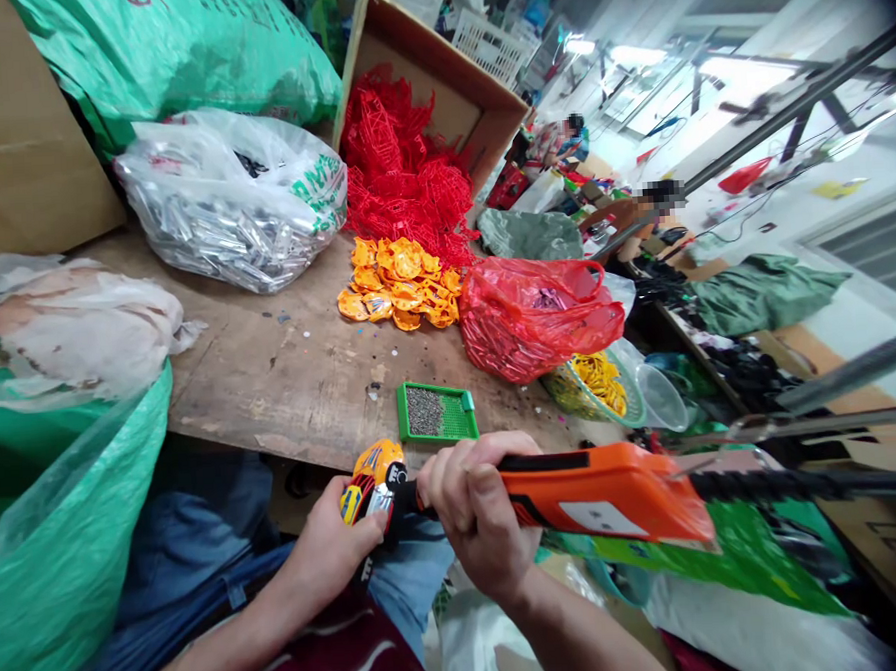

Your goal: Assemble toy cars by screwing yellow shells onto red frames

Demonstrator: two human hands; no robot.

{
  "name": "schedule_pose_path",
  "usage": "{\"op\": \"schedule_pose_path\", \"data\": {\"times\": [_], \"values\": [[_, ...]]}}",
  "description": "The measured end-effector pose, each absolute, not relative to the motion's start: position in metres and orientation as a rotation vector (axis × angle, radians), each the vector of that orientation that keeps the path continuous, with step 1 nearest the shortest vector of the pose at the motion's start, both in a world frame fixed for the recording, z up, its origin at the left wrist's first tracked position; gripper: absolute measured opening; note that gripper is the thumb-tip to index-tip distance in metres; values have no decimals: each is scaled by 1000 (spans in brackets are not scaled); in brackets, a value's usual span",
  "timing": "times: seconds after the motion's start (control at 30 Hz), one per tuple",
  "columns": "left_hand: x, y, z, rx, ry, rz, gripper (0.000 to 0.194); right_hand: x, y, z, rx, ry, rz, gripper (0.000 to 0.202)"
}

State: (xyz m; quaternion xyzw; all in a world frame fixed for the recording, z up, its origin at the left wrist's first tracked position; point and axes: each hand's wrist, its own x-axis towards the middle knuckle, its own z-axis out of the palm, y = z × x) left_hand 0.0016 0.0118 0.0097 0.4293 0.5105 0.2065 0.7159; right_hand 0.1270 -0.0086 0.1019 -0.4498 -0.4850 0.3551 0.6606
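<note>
My left hand (343, 536) is closed around an orange, yellow and black toy-like piece (380, 469) above my lap. An orange power screwdriver (606, 492) is gripped in my right hand (483, 504), its black front end meeting the piece. Just beyond, near the table edge, sits a green tray (456, 417) of small metal screws (424, 412). Farther back lie a pile of orange shells (404, 283) and tangled red plastic parts (409, 167), which spill from a tilted box (473, 104).
On the table (270, 375) stand a clear bag of silvery parts (239, 216), a red bag (533, 316) and a basket of yellow pieces (601, 383). Green sacking (69, 556) hangs at the left. A cable runs off right; two people are in the background.
</note>
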Motion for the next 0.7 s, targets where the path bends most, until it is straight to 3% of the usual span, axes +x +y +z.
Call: {"op": "schedule_pose_path", "data": {"times": [0.7], "values": [[3, 12, 7, 911, 1137, 500, 37, 123, 0, 94, -944, -945, 824, 8]]}}
